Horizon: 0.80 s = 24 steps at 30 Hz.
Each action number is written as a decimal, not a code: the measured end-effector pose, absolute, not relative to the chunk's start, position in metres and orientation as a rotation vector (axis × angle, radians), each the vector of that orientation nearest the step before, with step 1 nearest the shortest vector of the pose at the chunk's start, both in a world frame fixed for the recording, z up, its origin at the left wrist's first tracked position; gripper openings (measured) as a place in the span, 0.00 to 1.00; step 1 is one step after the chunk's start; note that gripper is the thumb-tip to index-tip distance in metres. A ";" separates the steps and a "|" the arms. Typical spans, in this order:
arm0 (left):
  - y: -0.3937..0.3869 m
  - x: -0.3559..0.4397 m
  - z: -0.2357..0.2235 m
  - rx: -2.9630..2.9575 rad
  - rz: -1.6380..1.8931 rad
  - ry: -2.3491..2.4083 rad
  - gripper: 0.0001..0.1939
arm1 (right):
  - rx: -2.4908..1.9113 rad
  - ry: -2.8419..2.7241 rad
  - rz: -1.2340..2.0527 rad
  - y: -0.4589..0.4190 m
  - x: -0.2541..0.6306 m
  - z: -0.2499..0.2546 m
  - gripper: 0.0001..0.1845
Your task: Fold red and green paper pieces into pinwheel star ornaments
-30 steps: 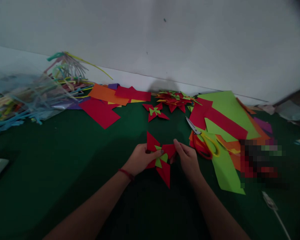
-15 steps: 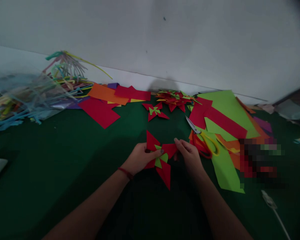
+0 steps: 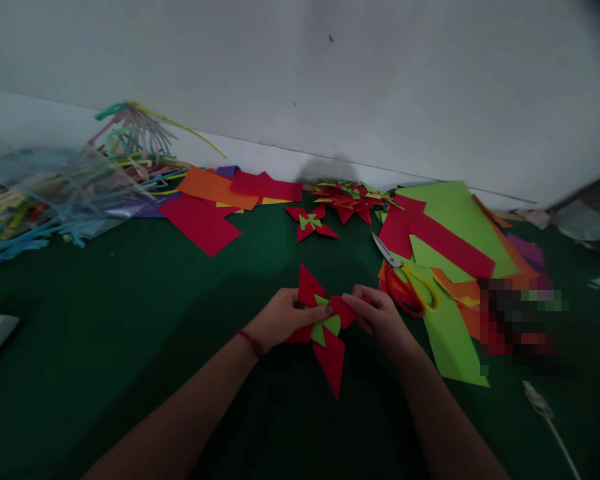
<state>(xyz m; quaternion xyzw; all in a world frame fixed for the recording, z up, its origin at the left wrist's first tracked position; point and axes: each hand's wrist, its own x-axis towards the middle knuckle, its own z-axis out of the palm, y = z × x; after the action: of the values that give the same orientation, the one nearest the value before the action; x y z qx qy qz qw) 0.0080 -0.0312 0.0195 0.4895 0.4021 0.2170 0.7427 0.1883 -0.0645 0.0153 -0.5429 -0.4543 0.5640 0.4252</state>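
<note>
Between my hands is a red paper pinwheel [image 3: 331,357] with pointed arms and a lime-green centre, held above the green tabletop. My left hand [image 3: 285,317] pinches it, thumb pressed across the green middle and fingers hidden beneath. On its right arm, my right hand [image 3: 380,317] is closed, thumb and fingertips gripping the red paper. A smaller-looking red and green pinwheel [image 3: 310,223] lies farther back on the table. Behind it, a pile of similar pinwheels [image 3: 350,199] rests near the wall. Scissors [image 3: 410,287] with red and yellow handles lie right of my right hand.
Red sheets [image 3: 200,223] and an orange sheet [image 3: 220,190] lie at the back left, beside a clear bag [image 3: 80,180] of coloured pipe cleaners. Green paper [image 3: 445,207] and red strips [image 3: 453,247] spread at the right. A white cable [image 3: 555,427] lies at front right.
The pinwheel has turned slightly and shifted a little right, its lower point reaching farther down. My right fingers have moved inward along its right arm, which now looks bent.
</note>
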 end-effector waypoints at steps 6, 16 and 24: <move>-0.033 0.009 0.018 1.028 0.478 0.851 0.12 | -1.205 -0.980 1.545 -0.066 0.189 0.010 0.20; -0.030 0.008 0.016 0.978 0.486 0.841 0.14 | -1.196 -0.975 1.514 -0.065 0.193 0.013 0.21; -0.033 0.015 0.010 0.996 0.714 0.961 0.14 | -1.341 -1.123 1.433 -0.063 0.188 0.005 0.16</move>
<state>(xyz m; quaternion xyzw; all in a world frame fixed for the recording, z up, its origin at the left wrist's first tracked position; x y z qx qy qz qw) 0.0146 -0.0325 0.0102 0.4493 0.4334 0.3222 0.7117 0.1876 -0.0629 0.0049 -0.5365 -0.4493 0.5732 0.4262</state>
